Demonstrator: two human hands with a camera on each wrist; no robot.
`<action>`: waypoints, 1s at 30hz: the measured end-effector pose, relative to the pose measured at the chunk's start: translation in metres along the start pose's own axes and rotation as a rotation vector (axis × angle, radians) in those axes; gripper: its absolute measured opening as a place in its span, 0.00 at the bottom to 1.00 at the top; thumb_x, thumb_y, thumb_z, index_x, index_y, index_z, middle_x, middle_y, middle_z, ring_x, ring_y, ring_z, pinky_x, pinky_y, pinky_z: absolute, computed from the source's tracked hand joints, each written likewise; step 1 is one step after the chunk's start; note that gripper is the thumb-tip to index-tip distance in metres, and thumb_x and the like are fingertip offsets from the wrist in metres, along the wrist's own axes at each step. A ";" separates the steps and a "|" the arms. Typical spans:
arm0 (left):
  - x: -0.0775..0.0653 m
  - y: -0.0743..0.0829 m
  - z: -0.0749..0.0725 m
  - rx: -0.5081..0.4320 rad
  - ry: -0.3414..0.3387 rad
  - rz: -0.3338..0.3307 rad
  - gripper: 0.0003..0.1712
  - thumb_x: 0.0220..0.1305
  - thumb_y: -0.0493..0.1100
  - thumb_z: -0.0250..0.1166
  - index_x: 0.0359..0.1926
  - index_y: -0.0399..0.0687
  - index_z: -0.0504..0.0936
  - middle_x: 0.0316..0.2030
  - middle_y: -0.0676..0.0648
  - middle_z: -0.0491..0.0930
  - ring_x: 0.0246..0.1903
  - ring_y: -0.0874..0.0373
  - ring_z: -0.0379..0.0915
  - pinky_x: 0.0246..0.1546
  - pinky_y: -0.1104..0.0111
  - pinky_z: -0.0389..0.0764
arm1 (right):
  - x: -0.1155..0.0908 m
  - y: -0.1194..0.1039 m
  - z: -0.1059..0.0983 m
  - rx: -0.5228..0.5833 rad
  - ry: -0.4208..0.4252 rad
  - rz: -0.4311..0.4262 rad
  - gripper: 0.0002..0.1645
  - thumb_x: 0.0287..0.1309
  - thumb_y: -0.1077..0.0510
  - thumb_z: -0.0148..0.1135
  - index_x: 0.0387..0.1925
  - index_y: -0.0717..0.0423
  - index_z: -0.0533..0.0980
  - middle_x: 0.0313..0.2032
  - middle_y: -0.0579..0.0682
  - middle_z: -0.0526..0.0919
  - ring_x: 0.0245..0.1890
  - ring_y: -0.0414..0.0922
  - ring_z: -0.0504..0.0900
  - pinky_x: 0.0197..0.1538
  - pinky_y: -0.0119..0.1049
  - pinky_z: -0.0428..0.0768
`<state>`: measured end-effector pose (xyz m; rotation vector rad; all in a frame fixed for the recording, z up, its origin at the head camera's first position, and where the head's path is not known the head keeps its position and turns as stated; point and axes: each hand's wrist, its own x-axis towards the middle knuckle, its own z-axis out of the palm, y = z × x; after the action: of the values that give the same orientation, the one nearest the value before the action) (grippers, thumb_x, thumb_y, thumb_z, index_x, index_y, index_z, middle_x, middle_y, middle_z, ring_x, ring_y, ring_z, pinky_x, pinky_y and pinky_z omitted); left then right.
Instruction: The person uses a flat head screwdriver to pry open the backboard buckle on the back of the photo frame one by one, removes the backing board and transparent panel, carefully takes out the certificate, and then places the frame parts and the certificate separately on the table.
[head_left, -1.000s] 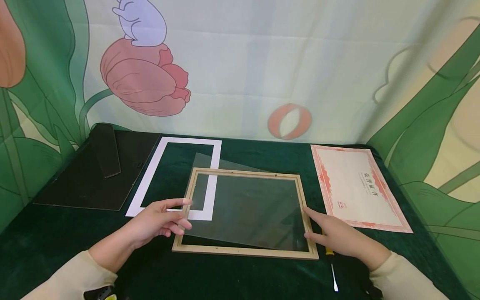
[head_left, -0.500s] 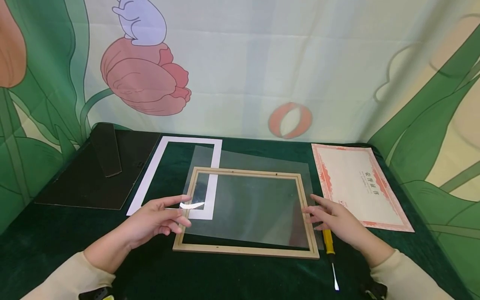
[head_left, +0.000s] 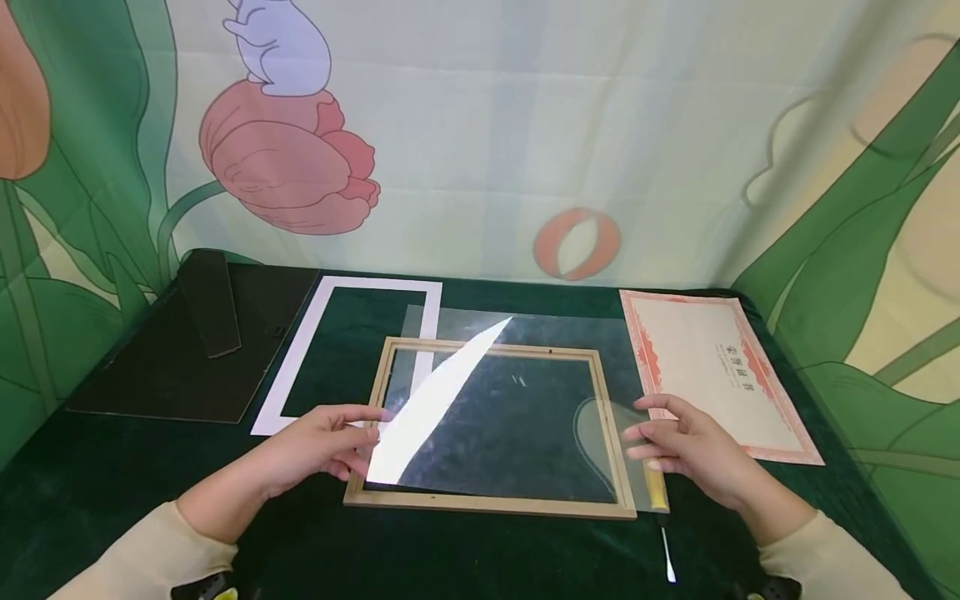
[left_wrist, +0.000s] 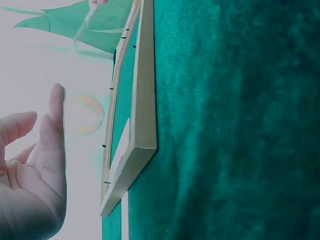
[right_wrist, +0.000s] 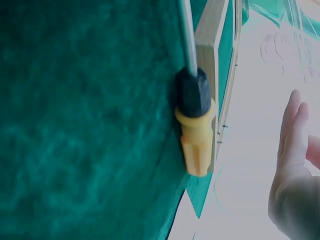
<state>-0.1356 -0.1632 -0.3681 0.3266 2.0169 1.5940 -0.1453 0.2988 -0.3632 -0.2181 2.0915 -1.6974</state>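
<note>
A clear stiff sheet is held over a light wooden picture frame, turned slightly askew to it. At its left edge my left hand holds the sheet between thumb and fingers, an index fingertip showing through it. My right hand holds the opposite edge, beyond the frame's right side. A bright glare streak crosses the sheet. In both wrist views the sheet is hardly visible; the left hand and right hand appear above the frame's level. A yellow-handled screwdriver lies beside the frame, partly under the sheet.
A black backing board with a stand leg lies at the left. Next to it is a white mat border. A red-bordered certificate lies at the right. Behind the green cloth table hangs a printed curtain.
The right hand has moved right, off the frame's side, with the sheet's right edge now beyond the frame. The sheet has shifted right and tilted, bringing a large glare. The frame stays put.
</note>
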 end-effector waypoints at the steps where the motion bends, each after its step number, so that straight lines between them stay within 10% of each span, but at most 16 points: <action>1: 0.000 0.001 0.000 0.024 -0.004 0.005 0.30 0.69 0.45 0.54 0.65 0.31 0.61 0.37 0.41 0.82 0.33 0.49 0.81 0.34 0.63 0.79 | -0.001 0.001 -0.001 -0.002 0.011 -0.011 0.31 0.68 0.56 0.50 0.62 0.67 0.51 0.45 0.58 0.81 0.41 0.48 0.83 0.42 0.35 0.80; 10: 0.004 0.009 -0.003 0.336 0.068 0.031 0.27 0.68 0.46 0.55 0.61 0.33 0.66 0.38 0.44 0.82 0.35 0.51 0.78 0.33 0.61 0.79 | -0.008 0.006 -0.009 0.006 0.107 -0.018 0.29 0.67 0.56 0.51 0.61 0.64 0.53 0.44 0.58 0.81 0.39 0.47 0.84 0.41 0.36 0.80; 17: 0.009 0.006 0.002 0.784 0.193 -0.167 0.31 0.61 0.50 0.62 0.59 0.36 0.68 0.32 0.47 0.77 0.25 0.57 0.71 0.26 0.65 0.75 | -0.011 0.009 -0.010 -0.019 0.136 -0.021 0.25 0.68 0.56 0.49 0.60 0.62 0.55 0.44 0.60 0.81 0.39 0.47 0.84 0.41 0.35 0.80; 30: 0.021 -0.005 0.010 0.831 0.197 -0.236 0.32 0.53 0.47 0.71 0.53 0.35 0.69 0.31 0.45 0.77 0.22 0.59 0.72 0.24 0.68 0.77 | -0.014 0.011 -0.018 0.033 0.151 -0.006 0.23 0.68 0.56 0.49 0.59 0.59 0.56 0.43 0.53 0.83 0.40 0.47 0.84 0.41 0.35 0.80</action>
<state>-0.1467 -0.1460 -0.3800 0.2152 2.6781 0.6010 -0.1385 0.3225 -0.3677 -0.0886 2.1689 -1.8012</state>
